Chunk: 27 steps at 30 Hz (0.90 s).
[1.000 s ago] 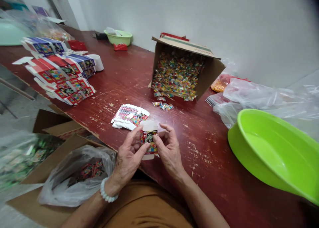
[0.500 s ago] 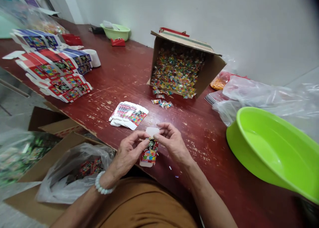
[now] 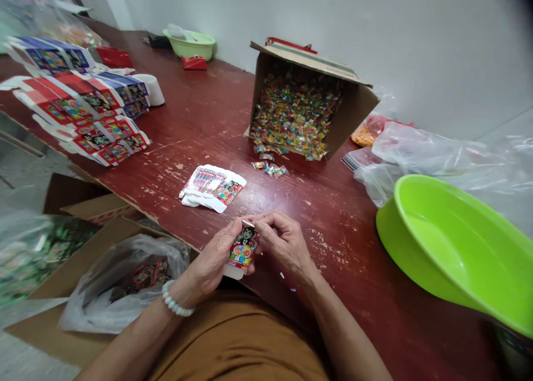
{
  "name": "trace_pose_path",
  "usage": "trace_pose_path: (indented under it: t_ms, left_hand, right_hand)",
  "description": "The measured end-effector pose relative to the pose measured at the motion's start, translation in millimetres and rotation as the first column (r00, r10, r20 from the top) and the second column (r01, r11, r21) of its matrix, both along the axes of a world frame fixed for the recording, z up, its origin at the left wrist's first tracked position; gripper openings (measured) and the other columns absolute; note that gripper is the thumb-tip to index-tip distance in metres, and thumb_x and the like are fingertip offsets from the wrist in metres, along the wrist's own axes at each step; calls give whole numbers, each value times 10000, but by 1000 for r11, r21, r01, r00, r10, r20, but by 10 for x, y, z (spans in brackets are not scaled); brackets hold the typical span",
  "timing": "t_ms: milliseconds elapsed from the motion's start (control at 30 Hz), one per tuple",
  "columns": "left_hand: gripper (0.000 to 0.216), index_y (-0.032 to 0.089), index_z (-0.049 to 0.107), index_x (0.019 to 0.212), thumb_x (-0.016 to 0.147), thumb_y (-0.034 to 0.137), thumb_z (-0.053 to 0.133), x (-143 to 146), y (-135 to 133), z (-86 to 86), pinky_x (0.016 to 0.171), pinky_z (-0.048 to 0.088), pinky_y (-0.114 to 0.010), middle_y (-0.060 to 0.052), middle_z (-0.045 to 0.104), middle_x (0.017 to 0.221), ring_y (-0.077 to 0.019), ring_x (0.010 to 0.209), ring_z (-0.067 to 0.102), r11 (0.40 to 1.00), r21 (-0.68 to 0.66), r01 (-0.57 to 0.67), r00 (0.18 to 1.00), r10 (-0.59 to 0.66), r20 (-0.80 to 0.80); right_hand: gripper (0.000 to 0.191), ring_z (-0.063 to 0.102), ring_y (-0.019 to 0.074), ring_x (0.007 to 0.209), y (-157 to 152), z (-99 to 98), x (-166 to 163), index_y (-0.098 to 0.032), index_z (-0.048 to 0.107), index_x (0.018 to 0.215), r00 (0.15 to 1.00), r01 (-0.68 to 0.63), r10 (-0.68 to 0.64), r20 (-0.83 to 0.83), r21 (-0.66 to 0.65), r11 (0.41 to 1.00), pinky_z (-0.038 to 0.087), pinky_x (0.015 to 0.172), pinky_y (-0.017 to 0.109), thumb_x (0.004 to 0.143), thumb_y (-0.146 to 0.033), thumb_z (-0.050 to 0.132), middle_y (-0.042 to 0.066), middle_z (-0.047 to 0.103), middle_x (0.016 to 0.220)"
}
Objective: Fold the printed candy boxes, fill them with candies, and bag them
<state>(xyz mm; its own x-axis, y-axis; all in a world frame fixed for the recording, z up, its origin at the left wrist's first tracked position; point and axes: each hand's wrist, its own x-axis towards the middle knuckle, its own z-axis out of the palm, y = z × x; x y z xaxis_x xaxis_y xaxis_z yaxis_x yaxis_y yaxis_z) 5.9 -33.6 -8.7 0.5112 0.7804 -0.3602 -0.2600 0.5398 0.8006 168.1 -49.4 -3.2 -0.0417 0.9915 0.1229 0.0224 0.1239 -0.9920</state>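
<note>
The top flap (image 3: 249, 224) is now folded over, the printed carton (image 3: 242, 250) being clasped by the left hand (image 3: 217, 254), long axis slanted toward the right hand (image 3: 286, 242), whose grip cannot be told.

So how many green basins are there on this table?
2: a bright green basin, to the right of the right hand, and a pale green basin at the back by the wall. Others may be hidden or cut off at the blurred left edge.

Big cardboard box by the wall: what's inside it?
The box holds a heap of small, colourful wrapped candies; some lie just outside its opening. Whatever is deeper in is covered by them and can't be seen.
</note>
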Motion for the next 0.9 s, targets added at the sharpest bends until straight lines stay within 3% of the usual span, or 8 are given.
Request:
trace_pose_path:
  t_ms: [100, 267, 433, 533, 700, 900]
  left_hand:
    - [647, 189, 618, 1305, 885, 674, 531, 13, 30, 10, 449, 503, -234, -62, 715, 731, -148, 475, 632, 1000, -6, -7, 1000, 7, -26]
    - [702, 147, 712, 1158, 828, 743, 542, 25, 56, 10, 427, 482, -227, -71, 707, 631, -160, 450, 623, 999, 33, -26, 994, 29, -107]
    - [640, 146, 750, 1072, 835, 712, 566, 21, 79, -5, 412, 460, -222, -72, 709, 623, -155, 431, 608, 994, 105, -31, 991, 45, -125]
    - [614, 171, 705, 1215, 851, 654, 601, 15, 93, -4, 434, 492, -232, -66, 725, 687, -155, 464, 616, 991, 123, -45, 994, 57, -89]
    - [660, 194, 633, 1338, 836, 624, 644, 20, 110, -24, 434, 528, -256, -70, 727, 791, -167, 523, 630, 994, 80, -72, 995, 77, -69]
    - [620, 247, 563, 1372, 889, 636, 557, 79, 121, -95, 409, 478, -218, -8, 668, 711, -130, 459, 583, 999, 28, -43, 995, 45, -89]
  right_hand:
    - [154, 596, 102, 547, 55, 84, 4, -208, 706, 871, 998, -49, 46, -35, -100, 994, 529, 503, 245, 868, -361, 691, 39, 755, 985]
    - [175, 590, 106, 518, 160, 168, 2, -182, 748, 857, 999, -39, 36, -25, -140, 989, 503, 451, 212, 799, -345, 723, 3, 706, 709]
    - [177, 586, 112, 514, 196, 130, -4, -171, 737, 791, 997, 5, -20, -79, -186, 983, 487, 459, 214, 762, -345, 743, 9, 711, 664]
    - [152, 611, 130, 578, 191, 111, 7, -191, 741, 830, 1000, 7, -9, -21, -115, 993, 516, 519, 244, 809, -339, 713, 23, 734, 752]
    - [157, 650, 158, 754, 162, 115, 65, -220, 720, 846, 988, -129, 127, 83, 18, 991, 557, 682, 295, 903, -334, 627, 29, 731, 942]
    - [166, 645, 190, 911, 145, -23, 34, -232, 709, 909, 947, -116, 36, 319, 234, 965, 516, 869, 369, 906, -184, 551, 54, 702, 985]
